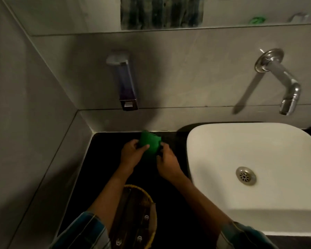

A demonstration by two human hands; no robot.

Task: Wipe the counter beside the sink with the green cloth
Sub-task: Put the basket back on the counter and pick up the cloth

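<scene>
Both hands meet over the black desk (101, 159) left of the sink (258, 150): the left hand (132, 153) and the right hand (166, 159) each have a grip clenched on the green cloth (150, 141), which is bunched and folded between them near the back wall. A round woven basket (138, 218) with a yellow rim sits at the near edge of the desk, under the forearms, holding dark items that are too dim to make out. The white, glossy, rounded-square sink stands on the desk just right of the hands, with a metal drain (245, 176) in its bowl. On the grey tiled wall a soap dispenser (125, 81) hangs above the cloth, and a chrome tap (284, 81) reaches out over the sink. The desk is hemmed in by tiled walls at the left and back; bare dark surface lies open to the left of the hands and between the hands and the basket.
</scene>
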